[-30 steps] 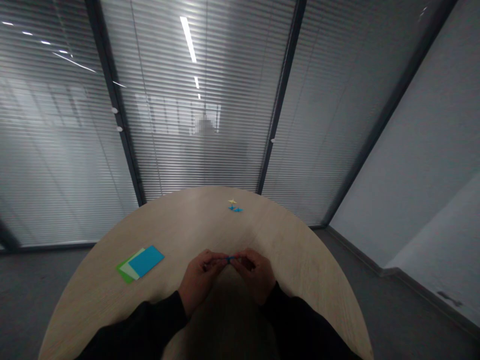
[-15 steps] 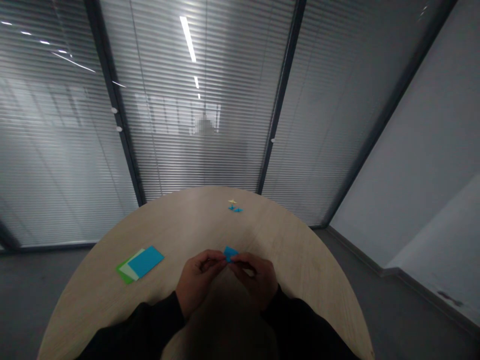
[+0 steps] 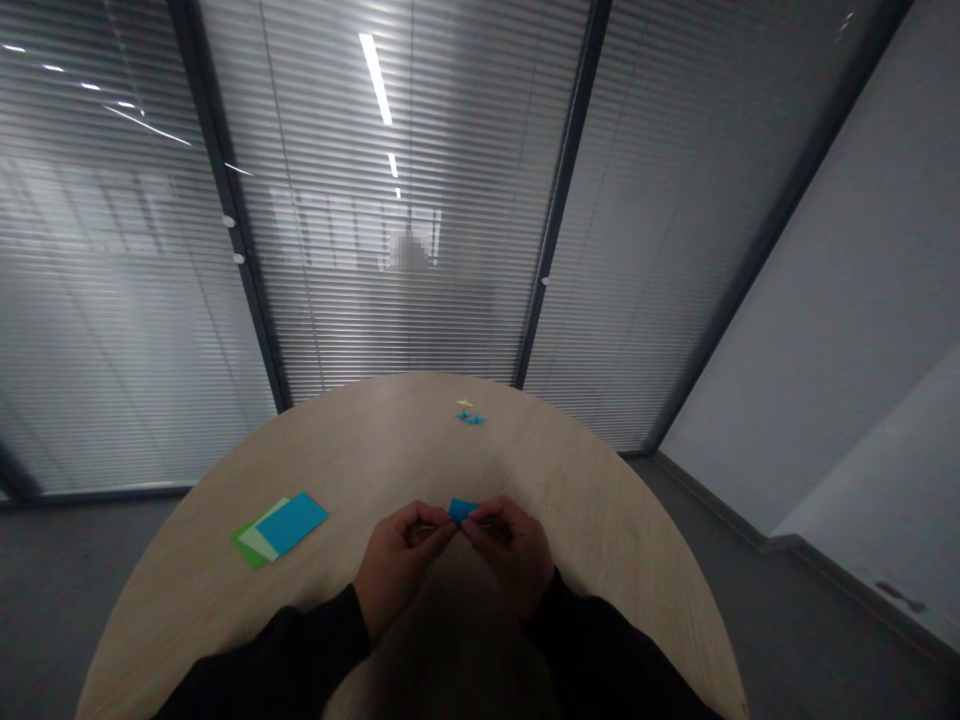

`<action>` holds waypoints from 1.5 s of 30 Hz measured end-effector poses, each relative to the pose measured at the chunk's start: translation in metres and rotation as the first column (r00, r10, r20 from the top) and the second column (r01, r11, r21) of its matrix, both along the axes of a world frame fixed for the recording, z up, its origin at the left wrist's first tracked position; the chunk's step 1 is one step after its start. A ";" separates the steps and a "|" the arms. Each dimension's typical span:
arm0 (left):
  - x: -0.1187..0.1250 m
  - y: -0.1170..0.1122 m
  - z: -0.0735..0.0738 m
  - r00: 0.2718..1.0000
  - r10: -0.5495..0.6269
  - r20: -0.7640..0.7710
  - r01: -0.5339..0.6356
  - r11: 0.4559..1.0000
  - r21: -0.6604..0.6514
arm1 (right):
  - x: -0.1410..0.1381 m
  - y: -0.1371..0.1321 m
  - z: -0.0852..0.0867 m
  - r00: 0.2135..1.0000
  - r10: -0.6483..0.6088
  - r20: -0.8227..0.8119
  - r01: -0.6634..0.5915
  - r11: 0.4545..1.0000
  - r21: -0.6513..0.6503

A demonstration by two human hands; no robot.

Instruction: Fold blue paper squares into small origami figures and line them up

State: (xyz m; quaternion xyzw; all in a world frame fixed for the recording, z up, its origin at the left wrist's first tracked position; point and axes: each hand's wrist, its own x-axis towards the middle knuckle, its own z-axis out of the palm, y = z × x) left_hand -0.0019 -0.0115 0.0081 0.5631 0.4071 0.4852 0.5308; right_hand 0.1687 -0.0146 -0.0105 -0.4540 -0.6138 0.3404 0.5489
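Note:
A small folded piece of blue paper (image 3: 462,508) is pinched between my two hands, just above the near middle of the table. My left hand (image 3: 401,560) grips its left edge between thumb and fingertips. On the right side, my right hand (image 3: 514,555) pinches the paper with thumb and index finger. My fingertips cover its lower part, so the exact folds cannot be made out. Left of my hands lies a fanned stack of paper sheets (image 3: 292,523), blue on top, pale green and bright green beneath.
Tiny folded paper pieces, a yellow one (image 3: 465,402) and blue ones (image 3: 475,420), sit near the far edge of the round wooden table (image 3: 360,440). Glass partitions with blinds (image 3: 405,320) stand behind the table, and a white wall (image 3: 840,330) is at the right.
The blue paper has tilted slightly and shows less height between my fingers. My right hand's fingers have shifted a little around it; the table items stay put.

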 end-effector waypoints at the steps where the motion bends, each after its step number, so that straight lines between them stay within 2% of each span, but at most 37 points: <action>1: 0.001 0.000 0.000 1.000 0.009 -0.009 -0.009 1.000 0.005 | 0.000 0.001 -0.001 1.000 -0.008 -0.011 0.008 1.000 -0.013; 7: 0.002 0.001 -0.005 0.998 0.044 -0.050 -0.042 0.998 0.037 | -0.002 0.004 -0.004 0.998 -0.008 -0.062 0.004 0.997 -0.075; 11: 0.002 0.002 -0.006 0.999 0.011 -0.033 -0.010 0.999 0.044 | 0.000 0.003 -0.002 1.000 -0.002 0.008 0.002 0.998 -0.069; 16: 0.003 0.002 -0.006 0.990 -0.062 0.130 0.068 0.997 -0.043 | 0.002 0.003 0.000 0.998 -0.019 0.059 0.022 0.999 -0.041; 19: 0.003 0.003 -0.007 0.978 -0.067 0.196 0.085 0.993 -0.081 | 0.002 0.003 0.000 0.997 -0.018 0.070 0.020 0.999 -0.028; 31: 0.002 0.001 -0.002 0.997 -0.039 0.068 0.042 0.998 -0.046 | 0.001 0.004 0.000 0.997 -0.040 0.060 0.042 0.999 -0.029; 38: 0.002 0.004 -0.009 0.998 -0.011 0.055 0.015 0.998 -0.058 | -0.001 0.000 0.007 0.989 -0.056 0.140 0.058 0.998 -0.011; 40: 0.001 0.005 -0.010 0.999 -0.013 0.035 0.015 0.999 -0.047 | -0.001 0.000 0.007 0.992 -0.058 0.115 0.062 0.998 -0.031; 45: 0.000 0.004 -0.011 1.000 -0.011 0.004 0.011 1.000 0.028 | 0.001 0.006 0.002 0.994 -0.012 -0.105 -0.002 0.991 -0.134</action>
